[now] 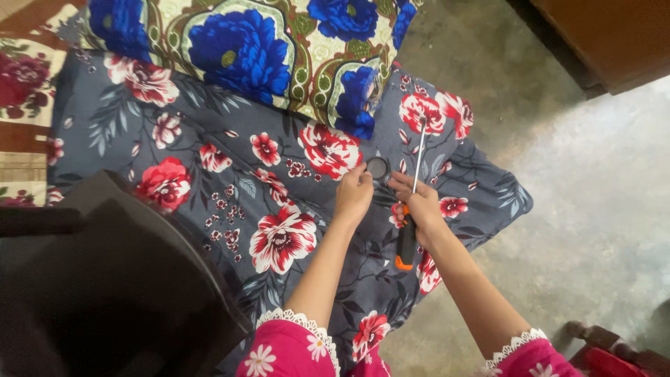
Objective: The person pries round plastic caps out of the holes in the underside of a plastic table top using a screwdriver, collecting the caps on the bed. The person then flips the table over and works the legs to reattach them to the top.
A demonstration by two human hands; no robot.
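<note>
Both forearms reach forward from pink sleeves trimmed with white lace, converging toward each other. The left hand point(354, 194) is curled, its fingertips bunched together and pointing away from the body, knuckles up. The right hand point(419, 204) lies just beside it, the two nearly touching, its fingers folded in a closed grip with the back of the hand upward. Both wrists are straight.

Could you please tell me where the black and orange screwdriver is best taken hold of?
Grip the black and orange screwdriver by its thick handle, from the person's side. The handle points toward them and the thin metal shaft points away over the grey floral cloth. The right hand holds it there.
</note>
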